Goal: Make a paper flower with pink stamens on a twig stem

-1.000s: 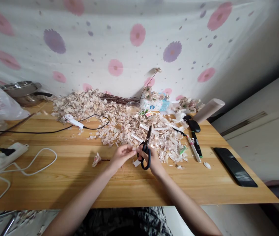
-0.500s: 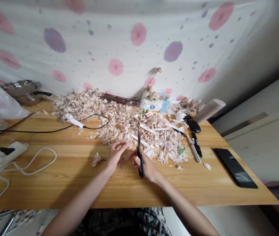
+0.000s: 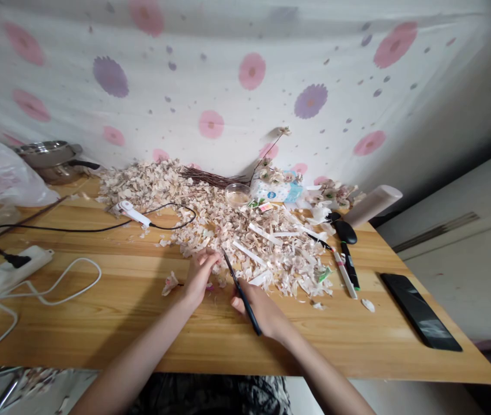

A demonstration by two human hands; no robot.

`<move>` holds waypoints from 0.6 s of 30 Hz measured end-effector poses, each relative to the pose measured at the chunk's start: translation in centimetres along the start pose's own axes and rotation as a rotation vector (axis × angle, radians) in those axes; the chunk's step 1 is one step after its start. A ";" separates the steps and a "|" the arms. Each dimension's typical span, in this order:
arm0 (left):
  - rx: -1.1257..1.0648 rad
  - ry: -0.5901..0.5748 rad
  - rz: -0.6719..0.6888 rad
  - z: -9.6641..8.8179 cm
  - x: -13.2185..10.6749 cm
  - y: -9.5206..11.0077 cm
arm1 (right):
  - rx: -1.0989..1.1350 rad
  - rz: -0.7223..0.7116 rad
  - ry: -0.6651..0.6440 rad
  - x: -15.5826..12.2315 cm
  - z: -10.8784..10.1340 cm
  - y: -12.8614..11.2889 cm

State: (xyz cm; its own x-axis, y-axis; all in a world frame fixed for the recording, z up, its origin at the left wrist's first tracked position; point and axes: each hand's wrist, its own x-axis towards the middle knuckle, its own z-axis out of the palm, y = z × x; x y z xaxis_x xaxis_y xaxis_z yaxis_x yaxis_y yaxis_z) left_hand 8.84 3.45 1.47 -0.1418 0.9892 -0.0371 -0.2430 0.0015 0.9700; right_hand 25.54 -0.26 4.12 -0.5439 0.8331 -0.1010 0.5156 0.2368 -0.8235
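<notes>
My right hand (image 3: pixel 260 308) is closed around dark-handled scissors (image 3: pixel 240 291). Their blades slant up and left, with the tips close to the fingertips of my left hand (image 3: pixel 200 276). Thumb and fingers of that left hand are pinched together; whatever small thing is between them I cannot make out. Just left of its wrist lies a pale pinkish flower (image 3: pixel 170 283) on a short dark stem, partly hidden by the hand. Beyond both hands spreads a large heap of pale petals (image 3: pixel 211 202), with white strips (image 3: pixel 249 253) on top.
Dark thin stems (image 3: pixel 213 177), a clear round dish (image 3: pixel 237 195) and a tissue pack (image 3: pixel 278 190) sit at the back. A white corded tool (image 3: pixel 135 214) and a power strip (image 3: pixel 25 265) are on the left. To the right lie a pen-like stick (image 3: pixel 344 274) and a phone (image 3: pixel 420 311).
The scissors have swung from nearly upright to a leftward slant, bringing their tips close to my left fingers. My left hand stays pinched in about the same place. The view has shifted slightly.
</notes>
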 end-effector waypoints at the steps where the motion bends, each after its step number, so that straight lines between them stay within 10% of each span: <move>1: 0.002 -0.001 -0.002 0.0 0.0 0.1 | 0.002 -0.001 0.000 0.0 0.0 0.0; 18: 0.080 -0.028 0.011 -0.1 -0.1 -0.3 | 0.121 0.007 -0.033 0.0 -0.1 -0.1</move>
State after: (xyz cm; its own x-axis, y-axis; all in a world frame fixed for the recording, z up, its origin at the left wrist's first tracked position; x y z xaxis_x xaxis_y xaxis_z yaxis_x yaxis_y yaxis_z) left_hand 8.79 3.30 1.16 -0.1166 0.9930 -0.0207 -0.1639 0.0013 0.9865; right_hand 25.53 -0.21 4.22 -0.5629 0.8173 -0.1233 0.4367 0.1674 -0.8839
